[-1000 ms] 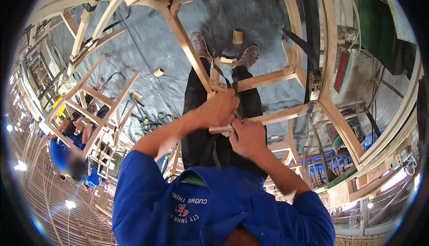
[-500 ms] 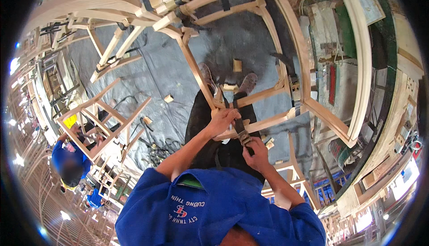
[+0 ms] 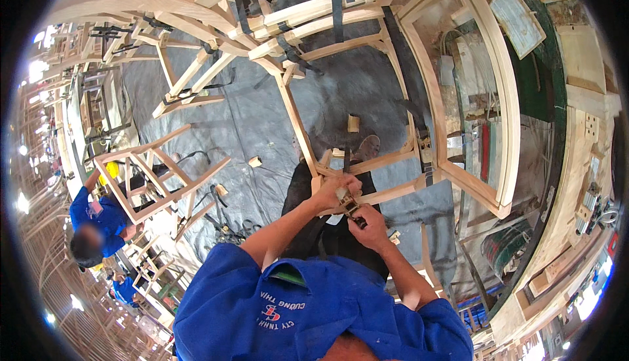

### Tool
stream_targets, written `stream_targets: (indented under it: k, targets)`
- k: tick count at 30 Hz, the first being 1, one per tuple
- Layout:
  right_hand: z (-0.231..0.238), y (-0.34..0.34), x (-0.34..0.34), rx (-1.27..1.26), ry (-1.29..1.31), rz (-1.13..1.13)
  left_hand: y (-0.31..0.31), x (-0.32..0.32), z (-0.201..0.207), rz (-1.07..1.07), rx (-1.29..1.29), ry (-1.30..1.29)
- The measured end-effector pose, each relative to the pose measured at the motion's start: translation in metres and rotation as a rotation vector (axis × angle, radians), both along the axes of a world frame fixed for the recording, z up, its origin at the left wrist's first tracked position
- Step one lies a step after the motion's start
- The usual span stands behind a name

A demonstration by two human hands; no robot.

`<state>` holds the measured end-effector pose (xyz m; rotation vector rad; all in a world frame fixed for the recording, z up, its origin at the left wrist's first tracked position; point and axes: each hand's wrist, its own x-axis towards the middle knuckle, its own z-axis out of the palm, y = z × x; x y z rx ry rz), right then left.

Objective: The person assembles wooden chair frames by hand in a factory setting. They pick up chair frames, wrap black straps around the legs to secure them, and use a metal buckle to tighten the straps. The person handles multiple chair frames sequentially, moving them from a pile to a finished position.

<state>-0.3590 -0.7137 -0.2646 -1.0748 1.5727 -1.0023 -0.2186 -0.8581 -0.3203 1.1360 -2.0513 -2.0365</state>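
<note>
Hands now sit closer together than earlier: buckle [image 3: 348, 204] slants from beside left hand [image 3: 333, 192], finger closure indeterminate, down-right into right hand [image 3: 371, 227], whose fingers grip its lower end.

Left hand [image 3: 333, 194] and right hand [image 3: 371, 228] on a metal buckle [image 3: 348, 202]

Both hold it just beside a wooden frame [image 3: 395, 191]. At far left, a co-worker [image 3: 97, 220] dressed in blue is beside another frame [image 3: 183, 191]. Gray sheeting [image 3: 259, 109] lies underfoot.
</note>
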Motion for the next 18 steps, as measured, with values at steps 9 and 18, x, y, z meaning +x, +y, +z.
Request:
stream_targets:
  k: [9,18]
  targets:
    - [0.011,0.014,0.007,0.053,0.063,-0.065,0.006,0.006,0.04,-0.265,-0.072,-0.274]
    - [0.017,0.009,0.016,-0.075,0.096,-0.076,-0.019,0.005,0.054,-0.222,0.392,-0.094]
